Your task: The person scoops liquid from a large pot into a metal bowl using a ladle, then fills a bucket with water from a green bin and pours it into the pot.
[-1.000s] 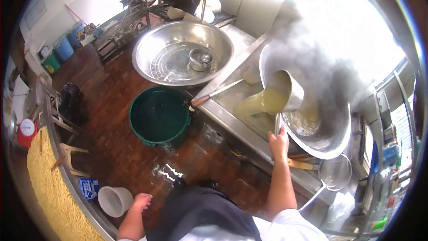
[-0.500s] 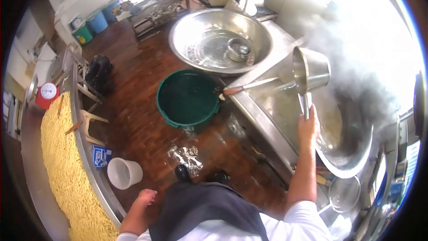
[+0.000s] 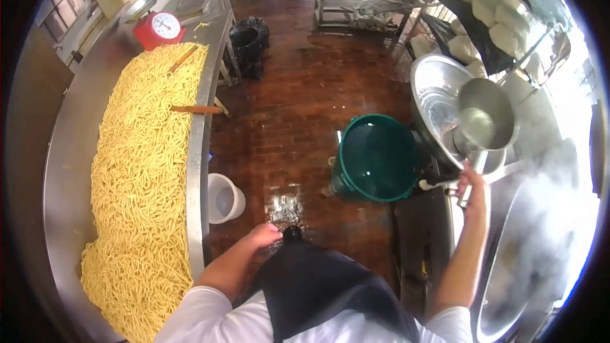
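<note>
My right hand [image 3: 471, 185] grips the handle of a metal dipper [image 3: 499, 92], a deep pot-shaped scoop. The scoop is over the right side of a large steel basin [image 3: 424, 82], and pale liquid shows inside it. Below and left of the scoop stands a dark green tub [image 3: 344, 168] with liquid in it. My left hand [image 3: 265, 235] hangs in front of my apron with its fingers curled together, and I see nothing in it. A white bucket [image 3: 238, 206] stands on the floor near it.
Yellow noodles [image 3: 143, 190] cover much of the steel table [image 3: 67, 171] at left, with wooden sticks [image 3: 197, 109] and a red scale [image 3: 155, 28]. Steam rises from a large wok [image 3: 492, 305] at right. The brick floor [image 3: 286, 95] is wet in places. Machinery [image 3: 365, 9] stands at the back.
My view has turned left, towards the noodle table. My right hand has carried the dipper from above the steaming wok to over the basin, and the scoop's mouth now faces more upward.
</note>
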Action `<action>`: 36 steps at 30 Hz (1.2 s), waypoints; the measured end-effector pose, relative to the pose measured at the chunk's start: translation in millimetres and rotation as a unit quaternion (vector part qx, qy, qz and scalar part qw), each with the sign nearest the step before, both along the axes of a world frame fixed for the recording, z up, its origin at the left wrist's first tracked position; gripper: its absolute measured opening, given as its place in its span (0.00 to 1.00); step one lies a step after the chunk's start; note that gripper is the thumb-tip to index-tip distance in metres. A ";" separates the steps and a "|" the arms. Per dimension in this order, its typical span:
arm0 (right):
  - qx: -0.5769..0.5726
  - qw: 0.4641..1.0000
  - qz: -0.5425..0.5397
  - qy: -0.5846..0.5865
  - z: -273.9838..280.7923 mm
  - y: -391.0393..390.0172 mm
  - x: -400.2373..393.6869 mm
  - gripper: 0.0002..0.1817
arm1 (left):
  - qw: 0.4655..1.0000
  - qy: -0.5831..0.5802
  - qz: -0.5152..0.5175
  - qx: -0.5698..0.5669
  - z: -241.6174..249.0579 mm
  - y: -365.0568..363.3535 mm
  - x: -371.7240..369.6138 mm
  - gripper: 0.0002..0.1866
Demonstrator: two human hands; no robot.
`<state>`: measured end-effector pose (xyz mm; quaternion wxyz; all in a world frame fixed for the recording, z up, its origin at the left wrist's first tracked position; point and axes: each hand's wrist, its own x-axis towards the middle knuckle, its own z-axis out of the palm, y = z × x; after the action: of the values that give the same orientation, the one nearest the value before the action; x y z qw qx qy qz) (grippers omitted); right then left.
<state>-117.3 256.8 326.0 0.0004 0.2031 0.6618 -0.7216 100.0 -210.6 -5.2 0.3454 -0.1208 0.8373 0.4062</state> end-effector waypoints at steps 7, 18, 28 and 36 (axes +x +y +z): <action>-0.121 0.941 0.233 -0.213 -92.6 -125.9 -17.9 0.13 | 0.993 0.056 0.084 0.063 68.3 -49.6 -62.4 0.26; 0.201 0.891 0.193 -0.358 -313.6 -91.3 -69.2 0.15 | 0.988 -0.048 0.101 0.103 98.1 -77.3 -181.1 0.26; 0.238 0.805 0.175 -0.515 -330.0 -72.3 -105.8 0.14 | 0.998 0.045 -0.027 0.040 133.1 -72.9 -387.2 0.25; -0.282 0.847 -0.104 -0.439 -375.3 -147.3 -139.4 0.13 | 0.959 -0.030 -0.270 0.079 115.0 -24.2 -606.6 0.23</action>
<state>-256.7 109.5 -49.4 0.2732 0.5570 0.3355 -0.7089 -506.6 -234.8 109.7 0.4759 0.1257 0.7931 0.3587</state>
